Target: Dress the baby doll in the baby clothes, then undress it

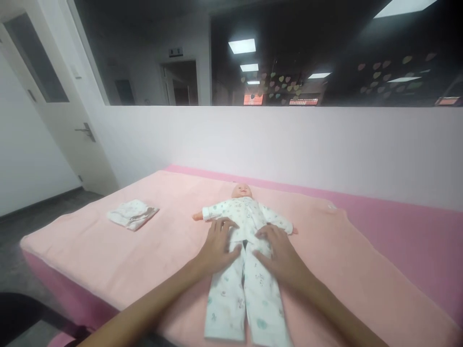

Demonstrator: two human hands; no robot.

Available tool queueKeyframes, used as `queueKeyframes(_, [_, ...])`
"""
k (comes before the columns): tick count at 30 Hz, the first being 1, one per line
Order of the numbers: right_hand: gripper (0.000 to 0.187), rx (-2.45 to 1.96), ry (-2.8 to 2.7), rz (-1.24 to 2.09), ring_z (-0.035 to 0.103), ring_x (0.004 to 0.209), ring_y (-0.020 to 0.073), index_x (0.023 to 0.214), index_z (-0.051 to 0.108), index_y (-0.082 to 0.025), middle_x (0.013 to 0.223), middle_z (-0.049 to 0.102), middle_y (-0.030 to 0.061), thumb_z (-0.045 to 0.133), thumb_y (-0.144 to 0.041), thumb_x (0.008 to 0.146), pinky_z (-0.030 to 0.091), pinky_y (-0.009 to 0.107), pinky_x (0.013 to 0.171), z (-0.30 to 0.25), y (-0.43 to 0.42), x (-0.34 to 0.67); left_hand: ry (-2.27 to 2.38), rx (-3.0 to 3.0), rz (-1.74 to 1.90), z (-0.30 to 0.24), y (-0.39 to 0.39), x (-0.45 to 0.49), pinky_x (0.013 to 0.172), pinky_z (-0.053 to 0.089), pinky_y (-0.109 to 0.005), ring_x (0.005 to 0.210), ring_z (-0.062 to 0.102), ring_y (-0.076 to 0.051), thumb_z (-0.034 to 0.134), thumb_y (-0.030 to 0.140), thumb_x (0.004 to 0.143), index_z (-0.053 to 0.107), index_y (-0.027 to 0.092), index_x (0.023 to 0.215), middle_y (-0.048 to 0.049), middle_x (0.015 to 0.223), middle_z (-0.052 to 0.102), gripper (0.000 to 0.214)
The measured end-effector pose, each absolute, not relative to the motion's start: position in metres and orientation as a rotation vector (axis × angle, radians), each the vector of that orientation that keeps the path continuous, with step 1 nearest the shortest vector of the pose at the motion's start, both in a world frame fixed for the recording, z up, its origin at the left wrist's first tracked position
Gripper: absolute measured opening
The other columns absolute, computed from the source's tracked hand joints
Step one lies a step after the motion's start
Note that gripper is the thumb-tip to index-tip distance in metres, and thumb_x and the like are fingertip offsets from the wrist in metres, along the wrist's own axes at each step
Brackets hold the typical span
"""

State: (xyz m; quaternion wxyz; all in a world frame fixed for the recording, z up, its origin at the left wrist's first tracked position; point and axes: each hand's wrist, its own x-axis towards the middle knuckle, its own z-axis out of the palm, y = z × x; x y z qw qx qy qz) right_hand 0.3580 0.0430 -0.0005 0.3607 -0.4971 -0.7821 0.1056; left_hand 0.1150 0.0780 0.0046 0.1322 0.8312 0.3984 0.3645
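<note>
A baby doll lies on its back with its arms spread, head toward the wall. It wears a white patterned top and matching trousers, whose legs stretch toward me. My left hand rests at the waist on the left side, fingers apart, over the top's hem and the trousers. On the other side of the waist, my right hand touches the clothing with its fingers spread. The trouser legs lie flat, and no doll feet show at their ends.
A folded patterned cloth lies left of the doll on a pink blanket. The blanket covers a pink padded surface against a white wall. A dark window runs above, and a door stands at left.
</note>
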Motion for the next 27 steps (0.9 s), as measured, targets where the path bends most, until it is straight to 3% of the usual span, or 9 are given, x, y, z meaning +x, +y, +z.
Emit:
queueKeyframes(5, [0.03, -1.348, -1.971, -0.089, 0.058, 0.105, 0.0291, 0.119, 0.057, -0.024, 0.114, 0.064, 0.008, 0.068, -0.02, 0.092, 0.05, 0.042, 0.088, -0.004, 0.05, 0.333, 1.343, 2.373, 1.09, -0.004, 0.072, 0.125, 0.102, 0.043, -0.051, 0.121, 0.047, -0.032, 0.07, 0.023, 0.083, 0.054, 0.026, 0.122, -0.0096, 0.129, 0.049, 0.042])
queueKeyframes(10, [0.015, -1.297, -2.072, -0.427, 0.055, 0.087, 0.0257, 0.103, 0.063, -0.022, 0.093, 0.063, 0.0057, 0.061, -0.009, 0.095, 0.042, 0.038, 0.079, 0.0, 0.065, 0.323, 1.294, 2.69, 1.102, 0.003, 0.083, 0.126, 0.091, 0.043, -0.045, 0.102, 0.055, -0.028, 0.058, 0.013, 0.092, 0.059, 0.023, 0.11, -0.008, 0.114, 0.061, 0.02])
queueKeyframes(15, [0.021, -1.112, -2.129, -0.622, 0.052, 0.083, 0.0237, 0.105, 0.066, -0.022, 0.091, 0.063, 0.0052, 0.052, -0.007, 0.1, 0.041, 0.037, 0.08, -0.009, 0.054, 0.338, 1.186, 2.898, 1.189, -0.009, 0.079, 0.101, 0.09, 0.043, -0.042, 0.107, 0.059, -0.027, 0.05, 0.007, 0.095, 0.06, 0.023, 0.112, -0.0091, 0.115, 0.066, 0.025])
queueKeyframes(18, [0.028, -1.128, -2.098, -0.606, 0.056, 0.094, 0.0258, 0.111, 0.066, -0.021, 0.102, 0.065, 0.0083, 0.049, -0.003, 0.098, 0.043, 0.037, 0.086, -0.02, 0.048, 0.353, 1.352, 2.789, 1.123, -0.018, 0.073, 0.086, 0.09, 0.043, -0.042, 0.117, 0.058, -0.03, 0.052, 0.009, 0.092, 0.056, 0.022, 0.121, -0.0119, 0.127, 0.064, 0.033])
queueKeyframes(20, [0.032, -1.212, -2.056, -0.553, 0.058, 0.103, 0.0279, 0.119, 0.064, -0.02, 0.11, 0.066, 0.0109, 0.048, -0.004, 0.096, 0.044, 0.039, 0.092, -0.027, 0.046, 0.365, 1.5, 2.663, 1.014, -0.021, 0.072, 0.078, 0.09, 0.042, -0.042, 0.112, 0.06, -0.03, 0.053, 0.013, 0.091, 0.053, 0.021, 0.12, -0.012, 0.125, 0.065, 0.03])
queueKeyframes(22, [0.032, -1.329, -2.021, -0.448, 0.059, 0.102, 0.0278, 0.121, 0.061, -0.019, 0.11, 0.066, 0.0107, 0.049, -0.007, 0.094, 0.044, 0.039, 0.091, -0.032, 0.043, 0.377, 1.601, 2.555, 0.889, -0.023, 0.072, 0.074, 0.089, 0.041, -0.043, 0.098, 0.062, -0.028, 0.053, 0.017, 0.091, 0.051, 0.021, 0.113, -0.009, 0.11, 0.069, 0.022])
queueKeyframes(27, [0.004, -1.616, -2.029, -0.125, 0.056, 0.077, 0.0229, 0.094, 0.057, -0.021, 0.085, 0.062, 0.0037, 0.054, -0.019, 0.092, 0.04, 0.033, 0.067, -0.03, 0.03, 0.395, 1.563, 2.432, 0.795, -0.019, 0.067, 0.076, 0.09, 0.039, -0.043, 0.076, 0.06, -0.025, 0.051, 0.017, 0.091, 0.046, 0.022, 0.107, 0.0017, 0.076, 0.063, 0.018])
